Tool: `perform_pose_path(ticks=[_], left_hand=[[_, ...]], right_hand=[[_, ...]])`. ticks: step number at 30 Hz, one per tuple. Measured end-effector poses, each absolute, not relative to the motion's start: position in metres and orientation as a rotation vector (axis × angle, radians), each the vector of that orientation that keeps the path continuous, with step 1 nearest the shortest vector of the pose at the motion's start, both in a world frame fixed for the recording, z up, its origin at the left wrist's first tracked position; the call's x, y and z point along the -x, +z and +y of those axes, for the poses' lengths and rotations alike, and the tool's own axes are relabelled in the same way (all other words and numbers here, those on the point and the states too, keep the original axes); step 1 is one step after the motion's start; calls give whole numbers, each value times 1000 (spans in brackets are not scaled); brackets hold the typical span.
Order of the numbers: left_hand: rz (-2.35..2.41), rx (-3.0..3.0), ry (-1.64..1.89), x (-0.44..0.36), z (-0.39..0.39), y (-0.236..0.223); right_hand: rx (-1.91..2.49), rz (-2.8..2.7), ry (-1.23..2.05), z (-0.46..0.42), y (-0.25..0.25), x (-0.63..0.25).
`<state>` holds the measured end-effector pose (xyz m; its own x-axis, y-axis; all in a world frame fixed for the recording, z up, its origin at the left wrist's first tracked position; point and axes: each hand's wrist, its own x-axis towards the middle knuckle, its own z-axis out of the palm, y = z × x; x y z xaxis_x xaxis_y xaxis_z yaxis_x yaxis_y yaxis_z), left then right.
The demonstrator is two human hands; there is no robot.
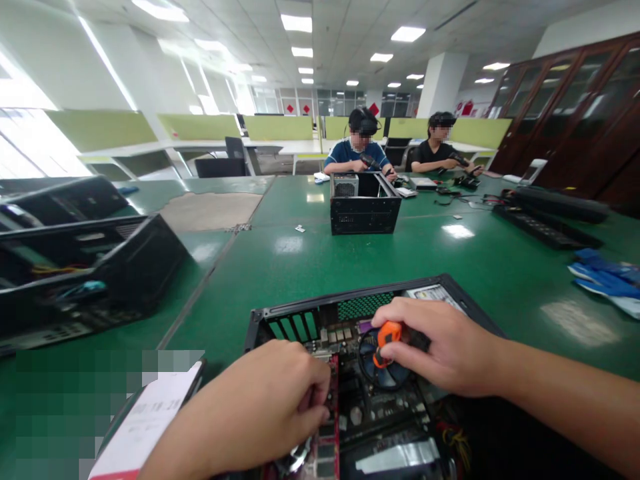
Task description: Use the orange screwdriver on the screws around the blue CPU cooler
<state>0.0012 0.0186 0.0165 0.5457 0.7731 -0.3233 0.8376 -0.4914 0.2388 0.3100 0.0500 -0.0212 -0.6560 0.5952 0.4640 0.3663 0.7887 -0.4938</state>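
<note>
A black computer case [445,287] lies open before me, its circuit board facing up. My left hand [285,393] is closed at the upper edge of a red expansion card [334,427], which stands in the case; its fingertips are partly hidden. In my right hand [440,340], thumb and fingers grip the orange handle of a screwdriver [390,333]. The screwdriver is over the round cooling fan [387,373], and its tip cannot be made out. A silvery metal part [397,457] shows at the near side of the case.
Another case [365,213] stands mid-table before a seated person [357,150]; a second person [437,150] sits to the right. More black cases [90,287] are at left, a phone-like device [150,407] near my left forearm. Blue gloves [605,277] and black panels [550,213] lie right.
</note>
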Motion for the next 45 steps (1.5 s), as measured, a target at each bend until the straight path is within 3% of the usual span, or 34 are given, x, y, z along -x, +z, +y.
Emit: perform_pose_path(ticks=[3, 17, 45], left_hand=[[1301, -2383, -243, 0, 20, 15], [1341, -2285, -249, 0, 22, 16], [1325, -2295, -207, 2, 22, 11]], right_hand=[[885, -2404, 465, 55, -27, -308], [563, -2273, 515, 49, -10, -318], [580, -2388, 401, 48, -14, -314]])
